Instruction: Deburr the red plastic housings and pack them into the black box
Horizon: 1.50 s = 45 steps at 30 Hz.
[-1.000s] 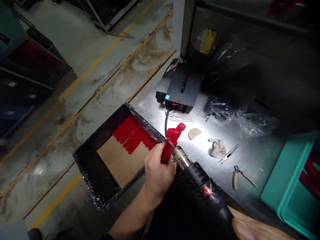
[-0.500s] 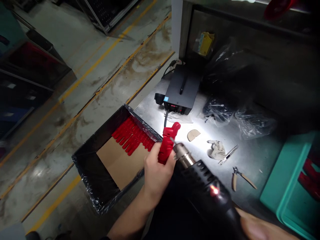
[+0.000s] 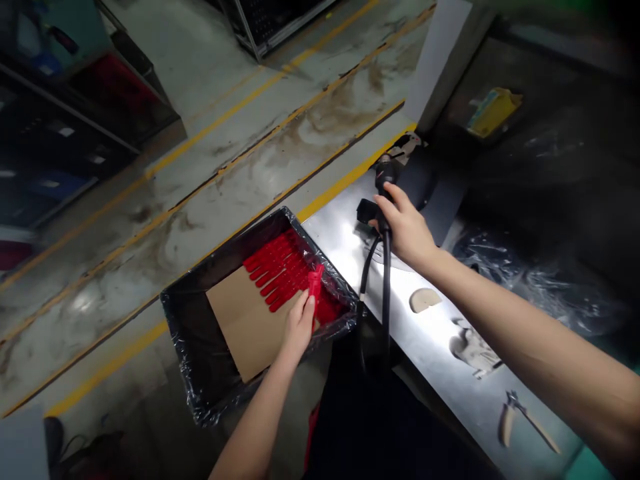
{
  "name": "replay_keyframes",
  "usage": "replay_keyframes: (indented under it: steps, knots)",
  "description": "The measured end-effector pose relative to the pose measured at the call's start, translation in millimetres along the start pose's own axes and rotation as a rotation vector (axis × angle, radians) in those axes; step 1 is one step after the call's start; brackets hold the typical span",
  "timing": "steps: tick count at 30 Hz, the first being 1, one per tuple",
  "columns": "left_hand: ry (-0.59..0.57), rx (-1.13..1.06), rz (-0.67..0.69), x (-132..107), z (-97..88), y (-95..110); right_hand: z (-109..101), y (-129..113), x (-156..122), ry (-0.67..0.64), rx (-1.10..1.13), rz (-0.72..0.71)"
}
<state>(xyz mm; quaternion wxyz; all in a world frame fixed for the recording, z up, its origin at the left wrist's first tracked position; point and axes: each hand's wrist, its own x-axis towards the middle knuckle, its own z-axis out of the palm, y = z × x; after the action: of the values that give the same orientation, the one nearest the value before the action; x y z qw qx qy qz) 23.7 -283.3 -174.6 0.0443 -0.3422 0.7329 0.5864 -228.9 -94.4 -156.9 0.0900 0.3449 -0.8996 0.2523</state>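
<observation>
My left hand [image 3: 299,327] reaches into the black-lined box [image 3: 200,360] and holds a red plastic part [image 3: 315,283] at the end of the row of red parts [image 3: 280,267] lying on brown cardboard [image 3: 245,327]. My right hand [image 3: 407,230] stretches out over the metal bench [image 3: 435,333] and grips the black heat gun [image 3: 384,175] by its handle. The gun's thick black cord [image 3: 386,293] hangs down from that hand. A black control box [image 3: 430,193] sits just behind the right hand.
On the bench lie a tan half-round piece [image 3: 424,299], a crumpled white cloth [image 3: 473,350] and small pliers [image 3: 525,420]. Clear plastic bags [image 3: 540,280] are heaped at the back right. A yellow pack [image 3: 493,110] hangs on the rear wall. Yellow floor lines run left of the box.
My left hand has carried the red part from in front of the heat gun's nozzle down into the box. My right hand has moved the heat gun away toward the control box.
</observation>
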Motion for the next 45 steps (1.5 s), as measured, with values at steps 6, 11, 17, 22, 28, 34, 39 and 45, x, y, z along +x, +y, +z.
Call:
replay_keyframes:
  steps: [6,11,17,22,28,34,39,45]
  knots:
    - [0.042,0.461,-0.047,42.8,-52.5,-120.9,69.8,4.0,39.5,-0.163,-0.219,0.078]
    - [-0.003,0.759,-0.080,62.5,-69.2,-185.9,81.7,-8.5,22.3,-0.139,-0.422,0.028]
    - [-0.009,1.013,-0.088,96.8,-63.1,-225.5,90.3,-17.3,-7.6,-0.180,-0.452,-0.087]
    - [0.024,1.107,-0.090,110.7,-54.8,-234.2,77.9,-30.0,-28.5,-0.153,-0.354,-0.100]
    - [0.116,1.087,-0.015,110.5,-46.4,-218.5,41.3,-78.9,-128.4,-0.155,-0.052,-0.047]
    - [0.274,0.927,0.096,67.1,-48.0,-187.9,16.4,-129.0,-301.6,-0.340,0.320,0.420]
    - [0.482,0.790,0.122,-61.5,-36.7,-193.0,0.4,-123.0,-416.5,-0.422,0.451,0.518]
    - [0.398,0.682,0.053,-261.4,38.8,-257.0,-19.7,-106.8,-532.8,-0.483,0.537,0.624]
